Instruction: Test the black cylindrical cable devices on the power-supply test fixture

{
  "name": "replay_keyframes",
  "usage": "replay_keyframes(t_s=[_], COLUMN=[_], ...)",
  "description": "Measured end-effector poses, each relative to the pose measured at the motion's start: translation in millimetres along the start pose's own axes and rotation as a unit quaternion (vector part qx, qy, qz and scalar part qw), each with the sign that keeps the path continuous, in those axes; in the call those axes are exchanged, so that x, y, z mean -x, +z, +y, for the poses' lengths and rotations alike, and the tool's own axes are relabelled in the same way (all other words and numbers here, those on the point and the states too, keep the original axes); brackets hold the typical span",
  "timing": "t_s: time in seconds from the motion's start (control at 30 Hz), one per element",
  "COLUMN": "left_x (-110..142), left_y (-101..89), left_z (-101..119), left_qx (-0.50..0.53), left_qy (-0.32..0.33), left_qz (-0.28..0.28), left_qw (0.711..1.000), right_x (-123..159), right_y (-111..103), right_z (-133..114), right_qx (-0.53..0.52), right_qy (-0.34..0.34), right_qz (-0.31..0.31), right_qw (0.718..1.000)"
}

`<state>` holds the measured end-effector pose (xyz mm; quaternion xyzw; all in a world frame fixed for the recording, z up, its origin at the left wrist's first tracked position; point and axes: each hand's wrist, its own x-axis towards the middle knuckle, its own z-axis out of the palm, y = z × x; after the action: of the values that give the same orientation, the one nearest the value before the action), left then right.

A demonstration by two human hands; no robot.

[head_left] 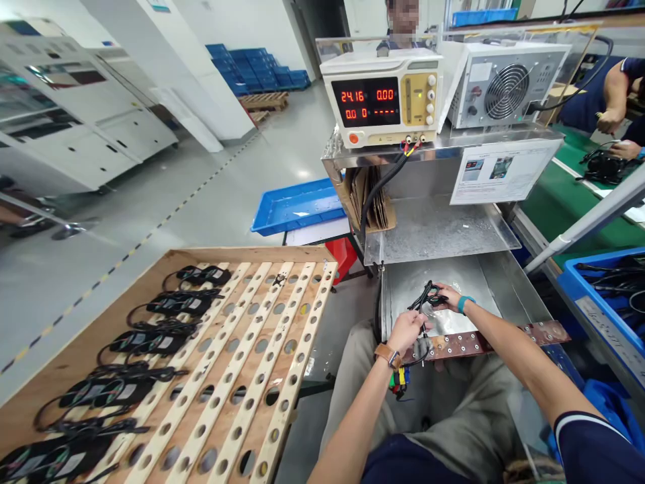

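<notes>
A bundled black cable [427,296] is between my two hands, over the steel tray [491,286] of the bench. My left hand [407,331], with a watch on its wrist, is closed in a pinch on a strand of the cable. The fingers of my right hand [448,296], with a teal band at the wrist, are wrapped round the coiled part. Just below them runs a reddish-brown strip [456,345] with metal studs along the tray's front edge. A loop of cable hangs over this strip near my left hand. Coloured connectors [400,381] hang beneath it.
A slatted wooden rack [242,349] at left holds several black adapters with cords [151,343]. A power supply [383,101] reading 24.16 stands on the upper shelf. Blue bins [297,205] [605,323] stand behind and at right. A co-worker's hands [612,121] are at the far right.
</notes>
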<state>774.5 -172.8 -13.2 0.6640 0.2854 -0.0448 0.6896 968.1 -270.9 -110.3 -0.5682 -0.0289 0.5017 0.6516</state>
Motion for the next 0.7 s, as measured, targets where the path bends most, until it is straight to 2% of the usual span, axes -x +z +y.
replay_keyframes(t_s=[0.13, 0.27, 0.43, 0.7], left_x=[5, 7, 3, 7], left_y=[-2.0, -2.4, -5.1, -3.2], left_z=[6, 4, -1, 6], left_qx=[-0.023, -0.03, -0.037, -0.028], left_qy=[-0.004, -0.003, 0.009, 0.003], left_qz=[-0.031, -0.033, -0.041, -0.041], left_qw=[0.999, 0.999, 0.998, 0.999], right_x=[1, 0, -5, -11], right_y=[-1, -1, -1, -5], right_z=[0, 0, 2, 3], right_qx=[-0.012, -0.027, -0.046, -0.043], right_qy=[0.001, 0.0, -0.001, 0.0], right_qz=[-0.02, -0.027, -0.007, 0.007], right_qw=[1.0, 0.999, 0.999, 0.999])
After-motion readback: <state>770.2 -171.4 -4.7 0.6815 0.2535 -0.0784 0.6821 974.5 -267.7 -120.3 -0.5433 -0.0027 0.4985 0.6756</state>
